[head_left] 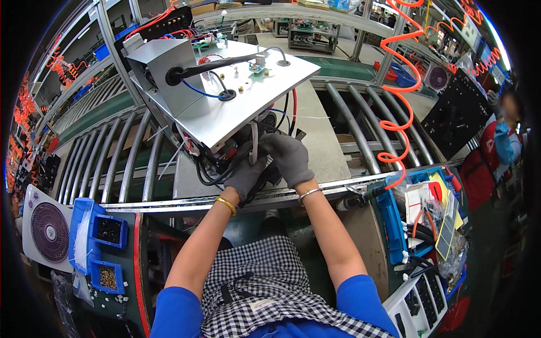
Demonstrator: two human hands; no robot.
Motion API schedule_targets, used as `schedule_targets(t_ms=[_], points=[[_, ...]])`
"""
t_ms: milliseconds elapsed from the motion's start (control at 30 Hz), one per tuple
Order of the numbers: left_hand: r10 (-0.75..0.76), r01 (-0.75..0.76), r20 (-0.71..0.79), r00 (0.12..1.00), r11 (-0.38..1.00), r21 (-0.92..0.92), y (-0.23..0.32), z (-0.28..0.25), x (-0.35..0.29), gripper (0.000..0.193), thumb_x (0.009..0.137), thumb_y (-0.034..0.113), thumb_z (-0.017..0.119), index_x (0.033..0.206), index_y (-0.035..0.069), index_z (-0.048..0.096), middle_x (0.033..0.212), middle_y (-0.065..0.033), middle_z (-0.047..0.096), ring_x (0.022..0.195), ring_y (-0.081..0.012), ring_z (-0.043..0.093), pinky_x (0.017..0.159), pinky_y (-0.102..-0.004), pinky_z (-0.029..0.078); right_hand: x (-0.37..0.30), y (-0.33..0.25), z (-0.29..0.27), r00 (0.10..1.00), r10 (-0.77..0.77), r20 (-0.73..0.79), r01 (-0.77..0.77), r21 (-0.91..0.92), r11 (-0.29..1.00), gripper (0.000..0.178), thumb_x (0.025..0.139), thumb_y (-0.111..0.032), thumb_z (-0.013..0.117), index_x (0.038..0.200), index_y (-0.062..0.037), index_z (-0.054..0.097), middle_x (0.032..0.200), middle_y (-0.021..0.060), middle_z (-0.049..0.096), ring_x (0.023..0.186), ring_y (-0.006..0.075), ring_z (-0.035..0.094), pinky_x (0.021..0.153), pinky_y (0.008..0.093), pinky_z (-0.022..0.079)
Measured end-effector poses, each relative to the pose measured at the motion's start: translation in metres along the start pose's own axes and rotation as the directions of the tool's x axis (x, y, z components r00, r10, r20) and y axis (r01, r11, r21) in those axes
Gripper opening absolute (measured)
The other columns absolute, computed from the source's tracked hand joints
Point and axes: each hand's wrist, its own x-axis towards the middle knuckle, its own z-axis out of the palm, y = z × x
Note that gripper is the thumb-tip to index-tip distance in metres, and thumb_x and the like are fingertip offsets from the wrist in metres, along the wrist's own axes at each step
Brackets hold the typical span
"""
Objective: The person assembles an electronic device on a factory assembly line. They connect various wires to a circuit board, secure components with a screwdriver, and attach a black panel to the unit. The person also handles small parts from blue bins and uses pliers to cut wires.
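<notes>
Gloved fingers of the right hand are sitting bent inward beside the black cables, while the left hand is lying close by at its eight o'clock, partly curled too; how tightly either is closing, and on which strand, I cannot tell. Those cables are looping out at the left hand's nine o'clock, and a grey cable is hanging near both hands, below the near edge of the metal panel at twelve o'clock. Working well here probably means one hand is steadying the strands while the other is guiding them singly, without tugging at joints or scraping insulation along that edge. Gloves and overhanging metal are hiding fingertips and cable ends; dark strands are merging into shadow, so any connector there is escaping clear view.
</notes>
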Motion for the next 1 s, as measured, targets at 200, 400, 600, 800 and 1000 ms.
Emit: schedule_targets(t_ms=[200,400,600,800,1000], points=[[-0.019,0.020,-0.021,1.000,1.000,0.024,-0.010,0.004,0.005,0.048,0.093,0.045,0.057,0.114,0.003,0.063,0.100,-0.0181,0.068,0.094,-0.0321,0.065,0.086,-0.0400,0.048,-0.001,-0.001,0.000,0.997,0.063,0.054,-0.067,0.067,0.996,0.017,0.088,-0.019,0.067,0.102,-0.0108,0.070,0.094,0.0100,0.070,0.085,0.0285,0.068,0.072,0.0352,0.054],[-0.044,0.045,0.059,0.997,0.999,-0.017,-0.014,0.002,0.012,0.043,0.092,0.039,0.058,0.117,0.004,0.061,0.103,-0.0184,0.068,0.095,-0.0300,0.064,0.084,-0.0392,0.049,-0.004,0.001,-0.002,1.000,0.014,0.026,-0.016,0.106,0.994,0.018,0.087,-0.011,0.069,0.105,-0.0081,0.070,0.093,0.0106,0.070,0.083,0.0258,0.069,0.073,0.0322,0.054],[-0.042,0.053,0.060,0.997,0.981,-0.188,-0.030,0.007,0.015,0.035,0.095,0.035,0.063,0.109,0.004,0.064,0.091,-0.0059,0.067,0.082,-0.0140,0.062,0.075,-0.0317,0.050,-0.030,-0.004,-0.006,0.992,0.120,-0.023,-0.122,-0.111,0.986,0.016,0.086,-0.023,0.070,0.099,-0.0141,0.070,0.098,0.0083,0.066,0.091,0.0300,0.064,0.077,0.0398,0.052],[-0.054,0.057,0.027,0.998,0.989,-0.139,-0.029,0.007,0.013,0.043,0.095,0.044,0.062,0.107,0.004,0.064,0.093,-0.0071,0.068,0.078,-0.0159,0.062,0.073,-0.0351,0.050,-0.032,-0.008,-0.003,0.932,0.304,0.196,-0.206,-0.404,0.892,0.023,0.082,-0.032,0.072,0.095,-0.0141,0.072,0.107,0.0126,0.062,0.099,0.0338,0.060,0.084,0.0437,0.050],[0.049,-0.043,-0.089,0.995,0.996,0.074,-0.001,0.003,0.003,0.055,0.094,0.053,0.057,0.113,0.002,0.062,0.098,-0.0167,0.069,0.086,-0.0305,0.064,0.079,-0.0420,0.049,0.007,-0.023,0.005,0.798,0.448,0.402,-0.081,-0.666,0.742,0.032,0.077,-0.031,0.067,0.098,-0.0082,0.075,0.108,0.0200,0.066,0.102,0.0355,0.064,0.086,0.0436,0.052]])
